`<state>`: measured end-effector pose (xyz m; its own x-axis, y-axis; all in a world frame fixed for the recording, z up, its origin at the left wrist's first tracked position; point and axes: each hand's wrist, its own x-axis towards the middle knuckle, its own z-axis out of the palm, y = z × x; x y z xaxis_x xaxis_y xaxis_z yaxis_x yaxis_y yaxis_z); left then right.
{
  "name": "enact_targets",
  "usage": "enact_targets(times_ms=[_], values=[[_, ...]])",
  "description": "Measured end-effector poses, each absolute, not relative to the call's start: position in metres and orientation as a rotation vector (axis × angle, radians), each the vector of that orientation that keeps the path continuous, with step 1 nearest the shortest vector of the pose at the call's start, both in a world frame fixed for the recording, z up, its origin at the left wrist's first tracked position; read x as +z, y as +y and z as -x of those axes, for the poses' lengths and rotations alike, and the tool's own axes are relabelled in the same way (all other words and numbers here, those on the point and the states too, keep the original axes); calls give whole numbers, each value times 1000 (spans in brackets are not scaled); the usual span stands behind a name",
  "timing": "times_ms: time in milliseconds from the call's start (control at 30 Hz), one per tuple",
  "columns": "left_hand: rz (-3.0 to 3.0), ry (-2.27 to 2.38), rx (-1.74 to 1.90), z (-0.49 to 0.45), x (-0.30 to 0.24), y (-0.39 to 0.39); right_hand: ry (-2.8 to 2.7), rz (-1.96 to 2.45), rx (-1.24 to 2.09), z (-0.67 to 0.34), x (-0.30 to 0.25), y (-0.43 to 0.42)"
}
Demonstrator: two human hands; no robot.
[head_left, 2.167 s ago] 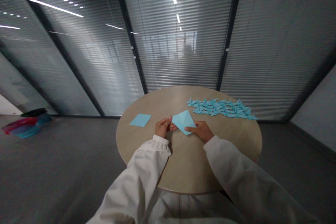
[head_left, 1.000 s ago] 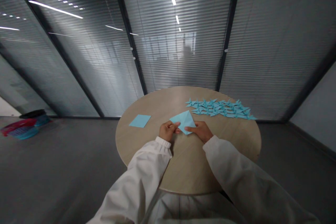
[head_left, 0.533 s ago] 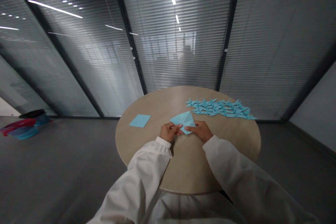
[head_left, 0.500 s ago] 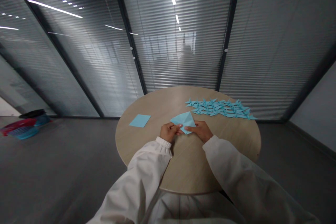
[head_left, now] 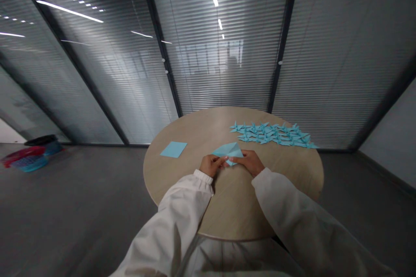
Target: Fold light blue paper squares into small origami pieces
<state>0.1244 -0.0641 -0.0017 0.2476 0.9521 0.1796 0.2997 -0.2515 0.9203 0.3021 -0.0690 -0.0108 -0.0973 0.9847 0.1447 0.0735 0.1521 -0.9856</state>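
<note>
Your two white sleeves [head_left: 182,220] reach in from the near edge of the frame over a round wooden table [head_left: 234,207], meeting just past its middle. Your left hand [head_left: 212,165] is curled, its fingers pinched on the near left edge of a folded light-blue paper [head_left: 228,150]; your right hand [head_left: 249,162] is closed on the paper's right side, its fingers pressing down on it. The paper lies low on the table between both hands, a creased, roughly triangular shape with its point towards the far side. No print or writing can be read on it.

Farther out and to the left, well apart from your hands, a flat blue sheet [head_left: 173,149] lies on the tabletop, unfolded. On the far right part of the table, rows of small folded blue paper figures [head_left: 271,133] sit close together, touching one another, each with pointed tips.

Beyond the table stands a glass wall with closed horizontal blinds [head_left: 227,43], split by dark frames and reflecting strip ceiling lights. At far left on the grey floor, red and blue baskets [head_left: 26,159] rest near the glass. No brand, label or lettering is legible anywhere.
</note>
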Motion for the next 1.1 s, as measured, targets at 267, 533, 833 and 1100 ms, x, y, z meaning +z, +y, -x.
enact_targets(times_ms=[267,533,833,1100], values=[[-1678,1022,1065,-127,-4,-66,-1379,1075,1204,-301,-8,-71],[-1724,970,1014,-130,-4,-70,-1351,1017,1226,-300,-9,-71],[-1731,979,1026,-131,-4,-69,-1321,1037,1217,-300,-12,-70],[-1791,954,1076,-130,-6,-68,-1324,1060,1200,-299,-14,-69]])
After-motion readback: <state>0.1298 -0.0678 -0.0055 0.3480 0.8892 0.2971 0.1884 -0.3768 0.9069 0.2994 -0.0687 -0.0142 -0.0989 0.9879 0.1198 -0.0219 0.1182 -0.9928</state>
